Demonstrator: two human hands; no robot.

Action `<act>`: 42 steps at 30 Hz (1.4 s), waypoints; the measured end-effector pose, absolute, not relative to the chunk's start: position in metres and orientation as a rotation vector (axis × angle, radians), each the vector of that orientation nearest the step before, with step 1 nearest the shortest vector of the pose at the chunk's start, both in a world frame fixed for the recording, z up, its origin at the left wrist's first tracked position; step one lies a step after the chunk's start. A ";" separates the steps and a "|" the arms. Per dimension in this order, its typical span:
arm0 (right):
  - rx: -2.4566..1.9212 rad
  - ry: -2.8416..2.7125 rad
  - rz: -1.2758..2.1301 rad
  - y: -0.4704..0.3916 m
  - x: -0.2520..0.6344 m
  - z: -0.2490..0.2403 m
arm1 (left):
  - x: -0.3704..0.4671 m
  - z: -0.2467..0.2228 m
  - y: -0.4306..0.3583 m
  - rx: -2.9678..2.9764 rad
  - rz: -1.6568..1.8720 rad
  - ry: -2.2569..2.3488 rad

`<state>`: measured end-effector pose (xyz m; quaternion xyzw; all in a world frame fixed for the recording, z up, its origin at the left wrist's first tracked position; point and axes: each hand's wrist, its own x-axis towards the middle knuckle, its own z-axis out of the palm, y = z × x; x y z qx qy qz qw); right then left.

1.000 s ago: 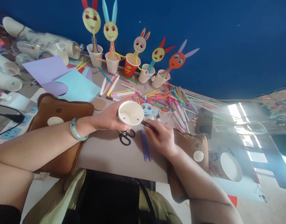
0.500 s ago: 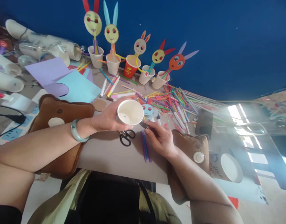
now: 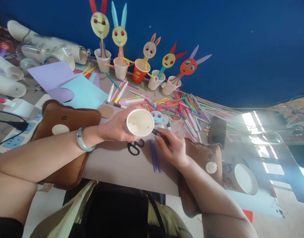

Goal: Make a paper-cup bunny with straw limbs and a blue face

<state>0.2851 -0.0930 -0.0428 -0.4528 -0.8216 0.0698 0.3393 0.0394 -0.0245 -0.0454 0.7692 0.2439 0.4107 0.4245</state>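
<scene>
My left hand [image 3: 115, 127] is wrapped around a white paper cup [image 3: 140, 122], its mouth tilted toward me. Two small dark marks show on the cup's inside. A slim black tool [image 3: 156, 132] is gripped in my right hand [image 3: 173, 145], its front end against the cup's right side. Fingers hide most of the tool, so its exact kind is unclear. Black-handled scissors [image 3: 135, 148] lie below the cup, partly covered by it. Purple and blue pipe cleaners [image 3: 155, 157] rest beside my right hand. A light blue paper face [image 3: 157, 116] lies just behind the cup.
Several paper cups with rabbit-faced figures [image 3: 119, 36] stand along the blue wall. Markers [image 3: 122, 92] and loose pipe cleaners [image 3: 176, 105] litter the table behind my hands. Brown cushions [image 3: 67, 115] flank my arms. Purple paper [image 3: 50, 79] and blue paper [image 3: 86, 91] lie left.
The cup has shifted slightly right and down in my left hand, turning a little. The black tool has drawn slightly back to the right, and a dark mark now shows inside the cup's right wall.
</scene>
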 end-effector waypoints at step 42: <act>-1.365 -1.519 0.995 -0.090 0.280 -0.048 | 0.042 -0.057 -0.026 2.443 1.193 0.618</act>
